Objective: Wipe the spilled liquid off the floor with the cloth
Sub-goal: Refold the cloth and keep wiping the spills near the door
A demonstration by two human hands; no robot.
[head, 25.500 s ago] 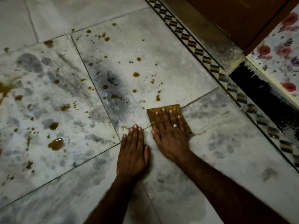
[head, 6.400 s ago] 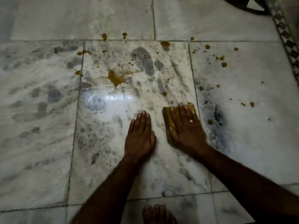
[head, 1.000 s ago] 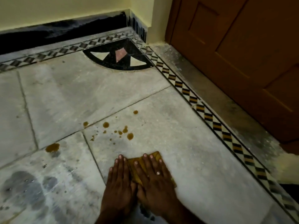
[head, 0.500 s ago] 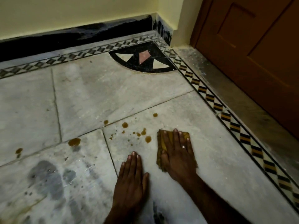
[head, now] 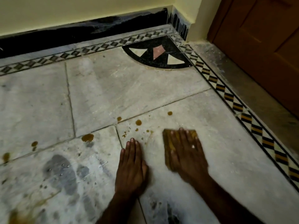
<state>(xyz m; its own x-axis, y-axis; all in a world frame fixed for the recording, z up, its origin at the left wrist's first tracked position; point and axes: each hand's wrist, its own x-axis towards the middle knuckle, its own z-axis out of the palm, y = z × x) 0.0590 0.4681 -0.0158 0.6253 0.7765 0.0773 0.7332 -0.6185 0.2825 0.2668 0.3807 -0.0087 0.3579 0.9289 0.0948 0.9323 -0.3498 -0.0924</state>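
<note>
A folded yellow-brown cloth [head: 169, 143] lies on the marble floor [head: 129, 88]. My right hand [head: 187, 156] presses flat on it with straight fingers and is blurred by motion. My left hand [head: 131, 167] rests flat on the floor to the cloth's left, apart from it. Brown drops of spilled liquid [head: 138, 122] dot the tiles just beyond and left of the hands. A bigger blob [head: 87, 137] sits further left, and more stains [head: 6, 156] lie near the left edge. A smeared brown patch [head: 17, 215] shows at the bottom left.
A wooden door [head: 262, 50] stands at the right behind a patterned border strip [head: 233, 101]. A black skirting [head: 80, 31] runs along the yellow wall at the back. A black fan-shaped inlay [head: 158, 52] fills the corner.
My right hand has slid the cloth a little to the right, away from the drops. One or two drops next to the cloth are smeared. My left hand stays planted.
</note>
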